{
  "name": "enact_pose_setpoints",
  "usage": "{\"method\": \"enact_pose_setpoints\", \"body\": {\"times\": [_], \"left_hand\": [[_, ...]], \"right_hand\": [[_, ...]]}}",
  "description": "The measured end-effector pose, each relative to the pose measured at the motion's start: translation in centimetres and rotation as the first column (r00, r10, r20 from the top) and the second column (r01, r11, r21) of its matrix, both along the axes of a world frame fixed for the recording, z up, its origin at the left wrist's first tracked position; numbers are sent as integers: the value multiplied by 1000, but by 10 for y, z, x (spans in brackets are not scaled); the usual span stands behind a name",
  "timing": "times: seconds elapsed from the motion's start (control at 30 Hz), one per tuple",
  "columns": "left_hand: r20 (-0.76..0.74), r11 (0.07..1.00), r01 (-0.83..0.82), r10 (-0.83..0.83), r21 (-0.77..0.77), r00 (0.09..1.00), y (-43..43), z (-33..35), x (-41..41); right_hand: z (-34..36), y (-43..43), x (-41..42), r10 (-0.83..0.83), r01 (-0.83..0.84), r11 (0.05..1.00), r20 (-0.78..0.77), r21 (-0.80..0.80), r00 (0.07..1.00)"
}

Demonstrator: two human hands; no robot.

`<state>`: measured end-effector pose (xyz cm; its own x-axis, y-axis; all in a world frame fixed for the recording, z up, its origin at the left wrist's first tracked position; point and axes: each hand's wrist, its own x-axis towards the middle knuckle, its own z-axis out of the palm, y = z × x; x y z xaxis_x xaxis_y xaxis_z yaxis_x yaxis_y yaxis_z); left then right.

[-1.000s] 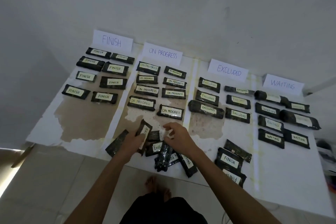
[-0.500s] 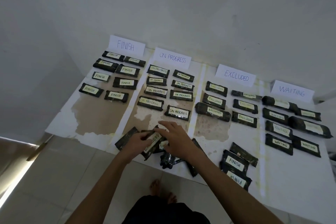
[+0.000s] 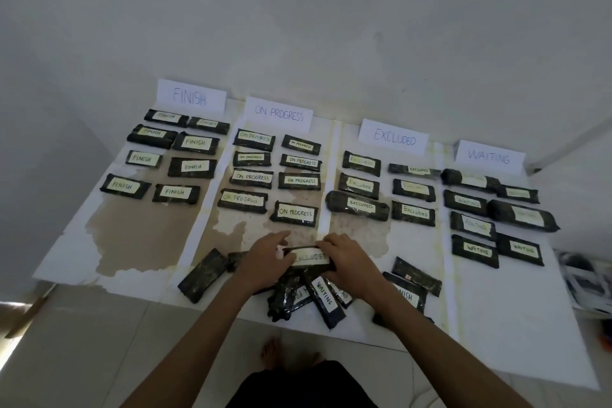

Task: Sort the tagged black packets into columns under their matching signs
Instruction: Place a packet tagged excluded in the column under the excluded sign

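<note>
Seen from the head camera, the risk here is a mix-up. The left hand (image 3: 265,263) and right hand (image 3: 351,262) each grip one end of the EXCLUDED packet (image 3: 309,257) right over the unsorted pile (image 3: 323,300), so lifting it could drag a loose neighbour along or knock one off the near edge of the white sheet (image 3: 496,325). The packet lies crosswise between the hands, tag up, with the EXCLUDED sign (image 3: 394,137) well beyond the right hand and the nearest ON PROGRESS packet (image 3: 294,213) just beyond both.
</note>
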<state>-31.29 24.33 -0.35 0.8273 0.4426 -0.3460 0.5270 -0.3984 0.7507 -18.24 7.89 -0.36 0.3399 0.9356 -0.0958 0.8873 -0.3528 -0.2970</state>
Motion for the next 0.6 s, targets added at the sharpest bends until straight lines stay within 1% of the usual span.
{"method": "enact_pose_setpoints", "body": {"times": [0.1, 0.2, 0.33, 0.47, 0.6], "left_hand": [[27, 977, 124, -131, 170, 991, -14, -6, 25], [60, 942, 204, -227, 265, 972, -33, -8, 57], [116, 910, 268, -318, 316, 941, -58, -17, 97], [104, 884, 326, -378, 335, 920, -85, -36, 136], [53, 854, 389, -432, 347, 900, -112, -58, 163]], "right_hand": [[-3, -34, 29, -150, 148, 984, -17, -95, 989], [-5, -69, 61, -274, 268, 950, -15, -162, 962], [-8, -104, 102, -393, 381, 896, -9, -226, 919], [-24, -122, 139, -464, 446, 861, -17, -245, 886], [-43, -130, 167, -500, 478, 851, -57, -216, 864]]}}
